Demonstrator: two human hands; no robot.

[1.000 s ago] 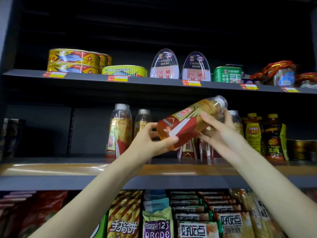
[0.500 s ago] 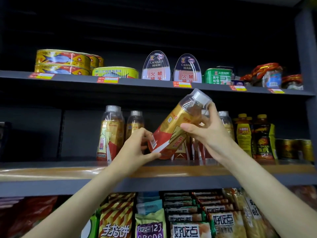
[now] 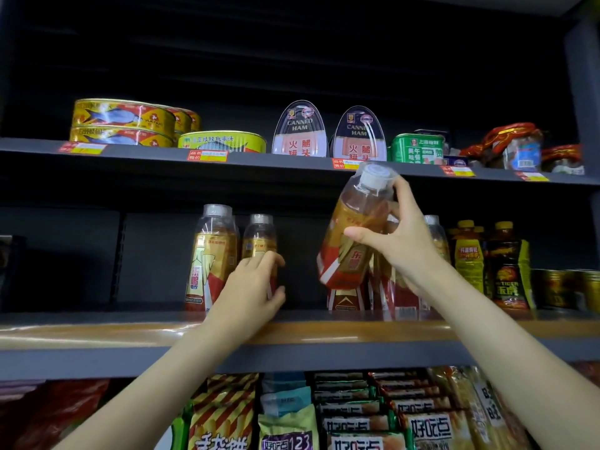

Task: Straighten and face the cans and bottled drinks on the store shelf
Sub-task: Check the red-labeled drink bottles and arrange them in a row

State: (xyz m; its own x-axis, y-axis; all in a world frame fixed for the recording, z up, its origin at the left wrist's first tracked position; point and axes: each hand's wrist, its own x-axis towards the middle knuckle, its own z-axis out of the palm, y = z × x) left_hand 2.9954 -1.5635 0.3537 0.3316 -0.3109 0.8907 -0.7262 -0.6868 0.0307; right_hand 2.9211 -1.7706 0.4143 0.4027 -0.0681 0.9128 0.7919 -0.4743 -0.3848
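My right hand [image 3: 397, 245] grips a gold-and-red drink bottle [image 3: 352, 228] by its upper half, nearly upright and lifted above the middle shelf [image 3: 97, 332]. Beneath and behind it stand more bottles of the same kind [image 3: 396, 293]. My left hand [image 3: 251, 284] wraps around the lower part of a smaller-looking bottle [image 3: 259, 237] set further back. A matching bottle [image 3: 211, 254] stands at the front, just left of that hand.
Yellow and dark energy drink bottles [image 3: 490, 261] and gold cans [image 3: 565, 289] fill the shelf's right end. The upper shelf carries fish tins [image 3: 123, 121], canned ham [image 3: 300, 131] and a green tin [image 3: 417, 149]. Snack packets [image 3: 357, 414] hang below.
The tilted bottle has swung almost upright in my right hand alone. My left hand let go of its base and moved left to take hold of the rear bottle.
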